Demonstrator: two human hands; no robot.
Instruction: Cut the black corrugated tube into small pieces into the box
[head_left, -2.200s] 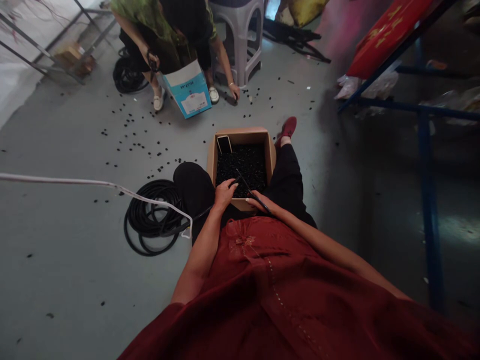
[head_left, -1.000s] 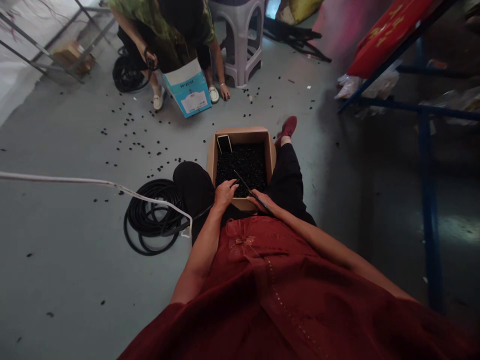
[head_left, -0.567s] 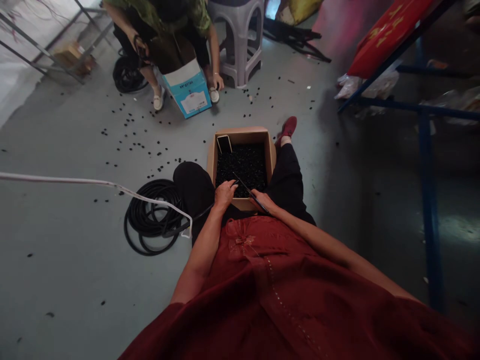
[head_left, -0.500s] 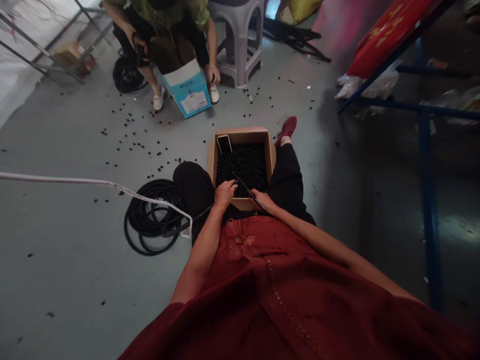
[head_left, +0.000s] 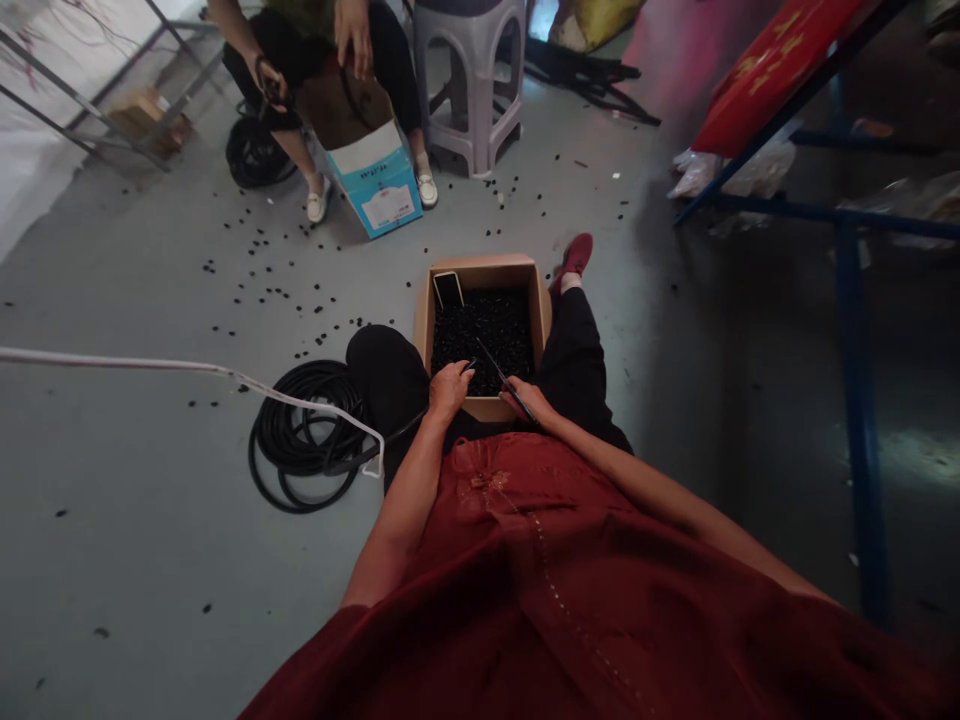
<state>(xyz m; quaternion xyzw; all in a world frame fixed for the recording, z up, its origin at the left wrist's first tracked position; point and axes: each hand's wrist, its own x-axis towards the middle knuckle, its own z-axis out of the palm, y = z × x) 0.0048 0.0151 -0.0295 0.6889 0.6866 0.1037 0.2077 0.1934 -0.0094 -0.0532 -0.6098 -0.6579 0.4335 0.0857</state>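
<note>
Closed around the end of a black rubber strip (head_left: pixel 409 426), my left hand (head_left: pixel 450 388) is over the near left edge of an open cardboard box (head_left: pixel 541 300). The strip runs back under my forearm to a black coil (head_left: pixel 307 432) on the floor. My right hand (head_left: pixel 532 400) grips a long thin knife (head_left: pixel 491 360), its blade pointing forward and left over the box. A small gap separates the blade from the strip end. Small black cut pieces (head_left: pixel 487 320) fill the box bottom, and a phone (head_left: pixel 448 290) leans in its far left corner.
A co-worker's hand (head_left: pixel 352 38) is above a blue and white box (head_left: pixel 384 185) ahead. Beside it stands a grey plastic stool (head_left: pixel 480 110). Black bits lie scattered on the floor. A white cable (head_left: pixel 300 398) crosses at left, and a blue metal frame (head_left: pixel 855 380) stands at right.
The knife has shifted slightly right, away from the strip end. My left hand is nearly still. The co-worker's hand has risen from beside the blue box to above it.
</note>
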